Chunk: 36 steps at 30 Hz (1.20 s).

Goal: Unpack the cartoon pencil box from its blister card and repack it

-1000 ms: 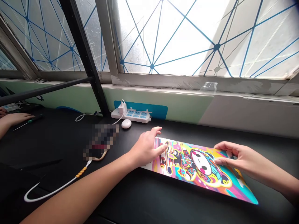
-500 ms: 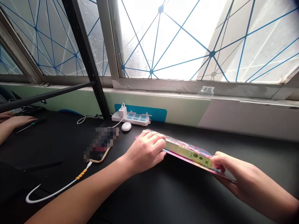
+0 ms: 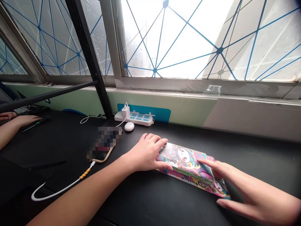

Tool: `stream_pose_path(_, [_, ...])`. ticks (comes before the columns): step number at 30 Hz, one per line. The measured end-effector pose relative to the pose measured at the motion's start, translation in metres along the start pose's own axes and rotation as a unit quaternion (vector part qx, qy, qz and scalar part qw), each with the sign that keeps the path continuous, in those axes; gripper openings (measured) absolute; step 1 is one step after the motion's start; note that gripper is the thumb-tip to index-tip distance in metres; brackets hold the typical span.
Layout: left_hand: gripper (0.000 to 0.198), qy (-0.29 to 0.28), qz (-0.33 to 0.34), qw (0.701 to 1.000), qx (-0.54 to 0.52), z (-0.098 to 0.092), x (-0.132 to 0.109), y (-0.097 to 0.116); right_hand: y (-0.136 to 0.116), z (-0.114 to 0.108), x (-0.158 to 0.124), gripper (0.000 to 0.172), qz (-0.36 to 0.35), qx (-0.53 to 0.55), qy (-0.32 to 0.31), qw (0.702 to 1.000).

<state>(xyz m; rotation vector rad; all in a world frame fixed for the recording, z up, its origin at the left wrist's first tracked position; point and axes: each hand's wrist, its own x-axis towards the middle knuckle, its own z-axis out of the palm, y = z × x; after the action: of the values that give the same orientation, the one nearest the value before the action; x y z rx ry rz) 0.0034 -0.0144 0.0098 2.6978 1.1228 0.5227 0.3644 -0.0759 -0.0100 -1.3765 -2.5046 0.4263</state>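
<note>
A flat pink package with a colourful cartoon print and a clear raised cover (image 3: 185,158) lies on the black table, slanting down to the right. My left hand (image 3: 148,153) grips its left end, thumb on the near edge and fingers over the far edge. At the right end, my right hand (image 3: 244,185) is spread, its index finger touching the top of the cover and its thumb apart, near the package's lower right corner.
A phone (image 3: 105,146) with a white cable (image 3: 56,193) lies left of my left hand. Behind are a white round case (image 3: 129,126) and a power strip (image 3: 141,118). Another person's hand (image 3: 25,121) rests at the far left beside a screwdriver (image 3: 35,124). A black metal frame (image 3: 90,56) stands nearby.
The package has turned from edge-on to face up and now lies lower on the table. My right hand has let go of its end and opened. The view has shifted slightly.
</note>
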Motion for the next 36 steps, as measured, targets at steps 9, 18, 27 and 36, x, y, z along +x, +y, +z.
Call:
stream_pose_path(9, [0.096, 0.122, 0.075, 0.982, 0.119, 0.008, -0.004, 0.012, 0.015, -0.022, 0.030, 0.071, 0.087, -0.058, 0.201, 0.974])
stream_pose_path(18, [0.066, 0.236, 0.104, 0.944, 0.206, 0.001, -0.004, 0.024, 0.023, -0.031, 0.013, 0.047, -0.011, -0.043, 0.228, 0.973])
stream_pose_path(27, [0.030, 0.084, 0.136, 0.965, 0.207, -0.014, -0.005, 0.018, -0.006, -0.012, 0.020, 0.044, -0.142, -0.148, 0.165, 0.965])
stream_pose_path(36, [0.035, 0.021, 0.200, 0.961, 0.188, -0.005, -0.005, 0.026, -0.022, 0.015, 0.029, 0.074, -0.173, -0.204, 0.118, 0.956])
